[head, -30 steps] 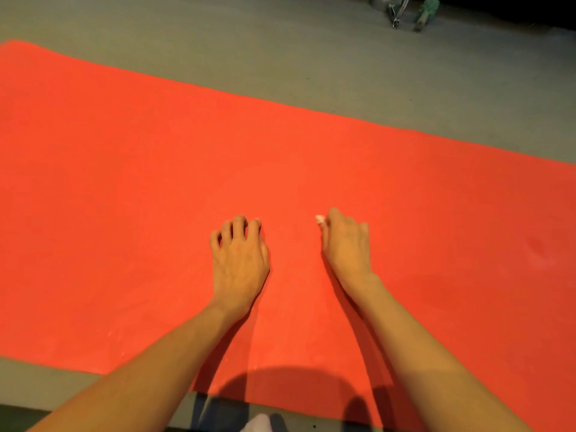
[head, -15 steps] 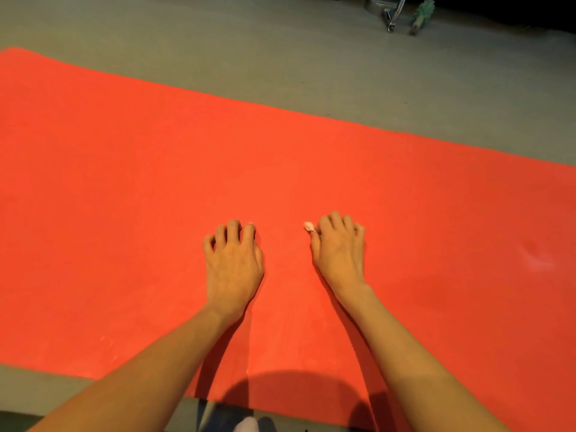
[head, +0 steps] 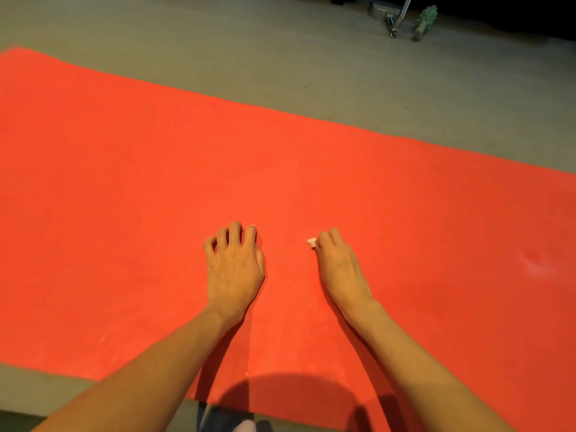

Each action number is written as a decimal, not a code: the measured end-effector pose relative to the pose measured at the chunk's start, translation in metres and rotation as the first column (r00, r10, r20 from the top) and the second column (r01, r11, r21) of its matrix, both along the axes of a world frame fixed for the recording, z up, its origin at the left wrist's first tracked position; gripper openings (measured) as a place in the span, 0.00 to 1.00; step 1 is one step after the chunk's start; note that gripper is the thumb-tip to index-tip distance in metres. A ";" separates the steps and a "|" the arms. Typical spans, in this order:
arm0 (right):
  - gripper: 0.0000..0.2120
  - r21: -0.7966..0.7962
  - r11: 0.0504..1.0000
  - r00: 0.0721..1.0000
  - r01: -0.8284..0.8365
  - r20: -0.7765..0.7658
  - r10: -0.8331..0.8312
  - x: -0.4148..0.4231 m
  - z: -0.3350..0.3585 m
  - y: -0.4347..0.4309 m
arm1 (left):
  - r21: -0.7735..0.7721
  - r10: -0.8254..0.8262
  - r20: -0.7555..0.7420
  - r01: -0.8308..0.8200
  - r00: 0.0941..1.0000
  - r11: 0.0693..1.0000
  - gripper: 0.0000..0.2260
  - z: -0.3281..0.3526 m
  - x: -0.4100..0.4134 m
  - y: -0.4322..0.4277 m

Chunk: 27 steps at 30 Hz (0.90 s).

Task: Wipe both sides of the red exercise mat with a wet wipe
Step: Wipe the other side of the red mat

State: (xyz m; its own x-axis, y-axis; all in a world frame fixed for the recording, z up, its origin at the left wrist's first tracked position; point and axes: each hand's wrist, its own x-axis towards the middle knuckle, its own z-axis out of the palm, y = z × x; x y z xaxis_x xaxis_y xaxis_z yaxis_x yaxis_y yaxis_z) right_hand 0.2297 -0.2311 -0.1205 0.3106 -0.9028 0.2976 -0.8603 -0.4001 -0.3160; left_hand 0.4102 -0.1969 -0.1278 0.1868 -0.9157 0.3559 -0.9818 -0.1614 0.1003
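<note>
The red exercise mat (head: 156, 182) lies flat on the grey floor and fills most of the view. My left hand (head: 233, 266) rests on the mat near its middle with fingers curled, fingertips down on the surface. My right hand (head: 338, 266) sits a short way to the right, also on the mat, fingers curled round a small white wet wipe (head: 311, 243). Only a corner of the wipe pokes out at the fingertips; the remainder is hidden under the hand.
Grey floor (head: 280, 57) borders the mat at the far side and at the near left. A metal leg (head: 397, 23) and a green object (head: 425, 20) stand at the far right. A pale scuff (head: 536, 263) marks the mat's right part.
My right hand with the wipe has slid slightly back toward me over the mat. The left hand has stayed almost in place.
</note>
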 end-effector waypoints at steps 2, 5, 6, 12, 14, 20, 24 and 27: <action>0.06 -0.096 0.976 0.975 -0.194 -0.131 0.180 0.000 0.000 0.012 | 0.006 0.002 0.006 -0.002 1.000 1.000 0.11 0.000 0.000 0.000; 0.07 -0.207 0.972 0.958 -0.113 -0.283 0.051 -0.020 0.004 -0.010 | 0.001 -0.001 -0.003 0.001 1.000 1.000 0.11 0.001 0.000 0.000; 0.08 -0.231 0.973 0.963 0.007 -0.260 -0.069 -0.025 0.006 -0.019 | 0.001 -0.002 -0.001 0.002 1.000 1.000 0.11 0.000 0.000 0.000; 0.05 -0.243 0.957 0.969 -0.158 -0.225 0.102 0.007 -0.001 0.004 | 0.014 -0.001 0.011 0.000 1.000 1.000 0.11 0.002 0.000 -0.001; 0.07 -0.215 0.950 0.943 -0.227 -0.292 0.160 -0.002 0.003 0.001 | 0.017 -0.003 0.014 0.003 1.000 1.000 0.11 0.002 0.000 -0.001; 0.08 -0.202 0.944 0.942 0.263 -0.159 -0.296 -0.023 0.010 -0.029 | 0.019 -0.001 0.015 0.001 1.000 1.000 0.11 0.002 0.000 0.002; 0.05 -0.183 0.956 0.960 -0.227 -0.205 0.189 0.012 0.006 0.010 | 0.021 0.001 0.019 -0.002 1.000 1.000 0.11 0.004 0.000 0.000; 0.04 -0.143 0.937 0.933 -0.318 -0.222 0.283 -0.008 0.010 -0.013 | 0.017 -0.003 0.010 0.003 1.000 1.000 0.11 0.003 0.000 -0.001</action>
